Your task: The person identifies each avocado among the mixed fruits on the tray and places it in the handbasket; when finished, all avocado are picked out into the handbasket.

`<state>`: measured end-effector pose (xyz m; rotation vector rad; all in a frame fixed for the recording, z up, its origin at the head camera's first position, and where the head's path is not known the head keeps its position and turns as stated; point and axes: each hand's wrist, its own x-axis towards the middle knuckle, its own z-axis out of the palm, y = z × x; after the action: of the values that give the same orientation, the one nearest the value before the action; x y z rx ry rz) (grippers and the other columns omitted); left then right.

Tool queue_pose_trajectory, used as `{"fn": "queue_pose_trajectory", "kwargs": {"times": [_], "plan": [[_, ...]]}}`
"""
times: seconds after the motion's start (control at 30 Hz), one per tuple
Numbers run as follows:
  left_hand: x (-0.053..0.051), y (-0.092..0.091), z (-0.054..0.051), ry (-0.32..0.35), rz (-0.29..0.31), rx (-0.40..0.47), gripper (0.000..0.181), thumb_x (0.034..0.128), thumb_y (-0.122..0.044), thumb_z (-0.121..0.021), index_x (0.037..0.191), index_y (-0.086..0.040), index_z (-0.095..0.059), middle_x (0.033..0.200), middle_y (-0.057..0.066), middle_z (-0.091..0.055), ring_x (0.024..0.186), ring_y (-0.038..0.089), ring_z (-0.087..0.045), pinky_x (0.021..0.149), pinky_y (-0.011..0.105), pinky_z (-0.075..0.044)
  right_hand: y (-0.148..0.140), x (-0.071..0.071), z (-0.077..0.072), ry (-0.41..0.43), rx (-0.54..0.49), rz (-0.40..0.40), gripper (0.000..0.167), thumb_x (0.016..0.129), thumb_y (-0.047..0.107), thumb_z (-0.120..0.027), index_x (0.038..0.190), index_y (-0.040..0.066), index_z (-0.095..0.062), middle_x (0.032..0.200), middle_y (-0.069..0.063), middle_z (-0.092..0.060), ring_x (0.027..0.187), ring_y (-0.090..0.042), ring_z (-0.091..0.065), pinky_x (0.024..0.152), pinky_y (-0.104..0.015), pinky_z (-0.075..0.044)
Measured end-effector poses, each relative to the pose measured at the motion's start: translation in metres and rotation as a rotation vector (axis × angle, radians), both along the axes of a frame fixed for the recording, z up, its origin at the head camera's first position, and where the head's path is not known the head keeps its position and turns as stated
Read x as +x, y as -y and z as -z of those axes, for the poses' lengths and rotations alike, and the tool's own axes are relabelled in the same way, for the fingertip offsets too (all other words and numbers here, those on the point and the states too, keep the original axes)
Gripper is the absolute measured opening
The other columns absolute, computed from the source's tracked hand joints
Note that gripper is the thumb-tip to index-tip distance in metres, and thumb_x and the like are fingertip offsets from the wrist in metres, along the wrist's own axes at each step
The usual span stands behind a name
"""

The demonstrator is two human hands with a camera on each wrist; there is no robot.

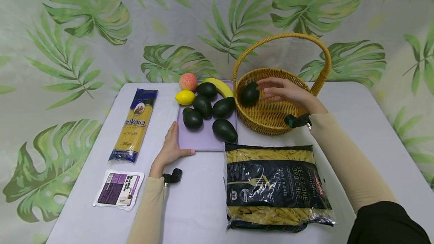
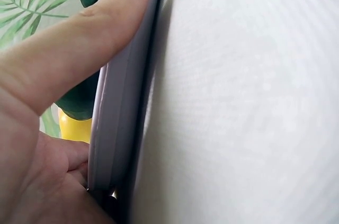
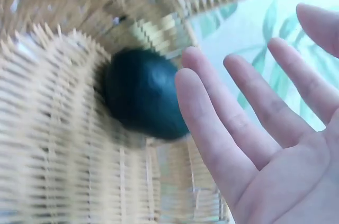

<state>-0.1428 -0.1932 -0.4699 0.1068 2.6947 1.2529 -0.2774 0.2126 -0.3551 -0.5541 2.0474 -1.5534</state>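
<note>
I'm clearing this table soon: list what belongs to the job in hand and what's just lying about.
Apparently in the job:
- wicker basket
- avocado inside it
- lilac tray
- five tray avocados
- perhaps peach, lemon, banana

Apparently lying about:
- Ankara pack
- penne bag
- purple-labelled packet

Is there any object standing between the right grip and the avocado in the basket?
Nothing visible stands between them. The right grip is over the basket, close to the avocado; whether they touch, I cannot tell.

One blue-and-yellow spaghetti packet [image 1: 133, 125], laid at left on the white table [image 1: 200, 195]; one purple-and-white sachet [image 1: 119, 190], placed nearer; one black-labelled penne bag [image 1: 276, 185], laid flat; leaf-printed cloth [image 1: 179, 18], seen behind.
</note>
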Motion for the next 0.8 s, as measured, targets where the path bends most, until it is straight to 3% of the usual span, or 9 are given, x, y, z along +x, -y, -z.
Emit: {"fn": "queue_pose_trajectory", "kwargs": {"times": [0.2,0.47,0.63,0.73,0.8], "plan": [[-0.001,0.0,0.001,0.01,-0.007,-0.005,0.123,0.0699,-0.025,-0.086,0.151,0.003,0.003,0.157,0.02,0.007,0.143,0.036,0.004,0.114,0.051,-0.006,0.016,0.021,-0.002,-0.028,-0.012,-0.12,0.048,0.099,0.019,-0.051,0.143,0.003,-0.039,0.143,-0.016,-0.04,0.118,-0.043,-0.05,0.097,-0.052,-0.042],[-0.001,0.0,0.001,0.003,0.0,-0.005,0.123,0.0698,-0.024,-0.086,0.151,0.003,0.003,0.157,0.02,0.007,0.143,0.036,0.003,0.113,0.052,-0.006,0.056,0.045,-0.001,-0.079,0.057,-0.313,0.051,0.097,0.019,-0.056,0.144,0.006,-0.04,0.143,-0.014,-0.041,0.118,-0.034,-0.053,0.093,-0.046,-0.047],[-0.001,-0.001,0.001,0.005,0.0,-0.005,0.123,0.0699,-0.024,-0.086,0.151,0.003,0.003,0.157,0.02,0.007,0.143,0.035,0.004,0.114,0.051,-0.006,0.076,0.05,0.004,-0.188,0.148,-0.41,0.05,0.096,0.014,-0.059,0.143,0.008,-0.043,0.145,-0.012,-0.04,0.123,-0.027,-0.047,0.096,-0.043,-0.044],[-0.001,0.0,0.001,0.007,-0.002,-0.009,0.124,0.0697,-0.024,-0.086,0.151,0.003,0.003,0.157,0.02,0.008,0.143,0.036,0.004,0.113,0.051,-0.006,0.086,0.05,0.006,-0.234,0.211,-0.448,0.051,0.094,0.014,-0.061,0.143,0.009,-0.043,0.144,-0.011,-0.039,0.111,-0.025,-0.052,0.09,-0.042,-0.044],[-0.001,0.0,0.001,0.007,-0.004,-0.01,0.124,0.0696,-0.024,-0.086,0.151,0.003,0.003,0.157,0.02,0.008,0.143,0.036,0.004,0.113,0.051,-0.006,0.092,0.05,0.008,-0.248,0.237,-0.477,0.052,0.094,0.013,-0.061,0.142,0.009,-0.044,0.143,-0.011,-0.039,0.112,-0.027,-0.051,0.091,-0.043,-0.044]]}}
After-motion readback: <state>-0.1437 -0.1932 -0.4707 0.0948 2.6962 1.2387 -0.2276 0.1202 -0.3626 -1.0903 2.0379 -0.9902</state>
